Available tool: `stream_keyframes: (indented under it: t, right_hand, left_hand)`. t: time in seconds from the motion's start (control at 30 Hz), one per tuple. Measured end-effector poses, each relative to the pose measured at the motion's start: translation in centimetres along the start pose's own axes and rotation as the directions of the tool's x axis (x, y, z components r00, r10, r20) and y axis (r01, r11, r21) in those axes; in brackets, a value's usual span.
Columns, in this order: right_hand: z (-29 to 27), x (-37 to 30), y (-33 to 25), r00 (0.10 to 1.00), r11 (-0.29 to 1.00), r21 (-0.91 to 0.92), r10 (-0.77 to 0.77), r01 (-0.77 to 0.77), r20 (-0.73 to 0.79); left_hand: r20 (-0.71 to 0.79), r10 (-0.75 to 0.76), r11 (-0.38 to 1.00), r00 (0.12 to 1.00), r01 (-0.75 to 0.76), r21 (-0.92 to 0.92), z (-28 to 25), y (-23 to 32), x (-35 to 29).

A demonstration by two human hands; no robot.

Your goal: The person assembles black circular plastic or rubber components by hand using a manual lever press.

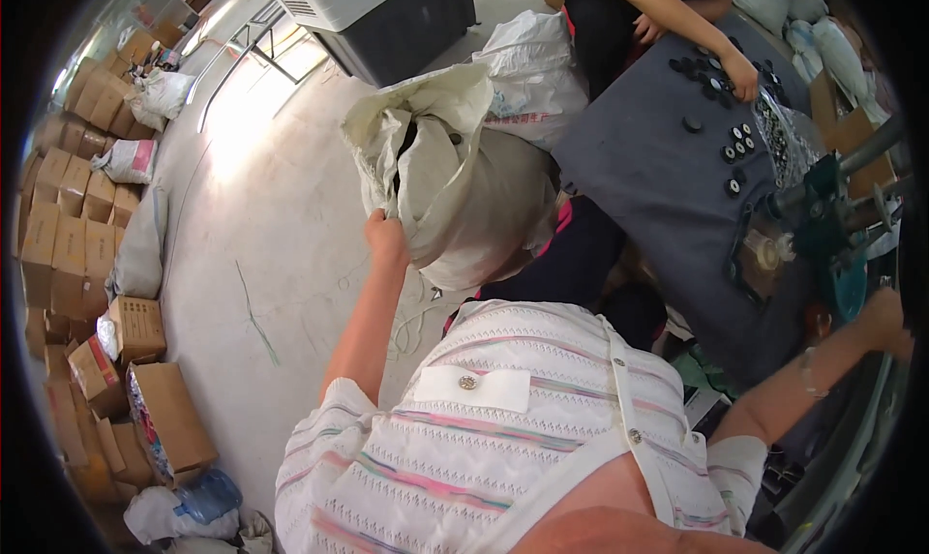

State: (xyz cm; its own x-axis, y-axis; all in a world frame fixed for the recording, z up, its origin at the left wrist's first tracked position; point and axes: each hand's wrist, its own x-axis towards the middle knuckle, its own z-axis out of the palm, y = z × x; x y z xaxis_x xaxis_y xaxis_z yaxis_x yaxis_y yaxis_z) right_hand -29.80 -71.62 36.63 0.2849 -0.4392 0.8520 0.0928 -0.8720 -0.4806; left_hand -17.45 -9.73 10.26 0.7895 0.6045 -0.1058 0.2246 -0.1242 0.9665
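Left hand (385, 237), fingers clenched on rim of white sack (455, 181), lifted at 12 o'clock; sack full, nothing tipped out. Right hand (883, 317) at 3 o'clock by green press (823, 227), fingers unclear

Only 1 view is given, a wide fisheye worn on the person's head. It looks steeply down over the person's own chest, so the striped shirt (503, 438) fills the lower middle, very near. The concrete floor (261, 225) lies farther below at left, and a grey-covered table (658, 206) sits at right. Straight edges bend toward the dark round rim.
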Motion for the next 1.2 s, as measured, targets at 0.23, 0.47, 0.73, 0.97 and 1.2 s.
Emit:
stream_keyframes:
  t: [0.23, 0.47, 0.73, 0.97, 1.2]
  right_hand:
    - [19.2, -18.2, -17.0, 0.444, 0.817, 0.447, -0.575, 0.366, 0.687]
    - [35.5, -33.7, -15.0, 0.204, 0.673, 0.458, -0.665, 0.581, 0.719]
    - [36.9, -33.1, -12.1, 0.102, 0.808, 0.329, -0.321, -0.488, 0.941]
    - [26.1, -25.4, -16.9, 0.266, 0.591, 0.776, -0.729, -0.221, 0.631]
    - [22.0, -20.5, -15.9, 0.266, 0.48, 0.824, -0.788, -0.3, 0.556]
  left_hand:
    - [0.167, -0.243, 0.901, 0.956, 0.286, -0.325, 5.7, -1.4, 2.0]
    - [0.19, -0.323, 0.814, 0.927, 0.375, -0.443, 5.6, 0.2, 0.1]
    - [0.217, -0.348, 0.814, 0.912, 0.409, -0.412, 6.9, -1.1, 0.7]
    - [0.302, -0.412, 0.761, 0.86, 0.507, -0.404, 4.7, -3.8, 6.3]
    - [0.109, -0.099, 0.863, 0.989, 0.031, 0.505, 6.6, -2.4, 16.8]
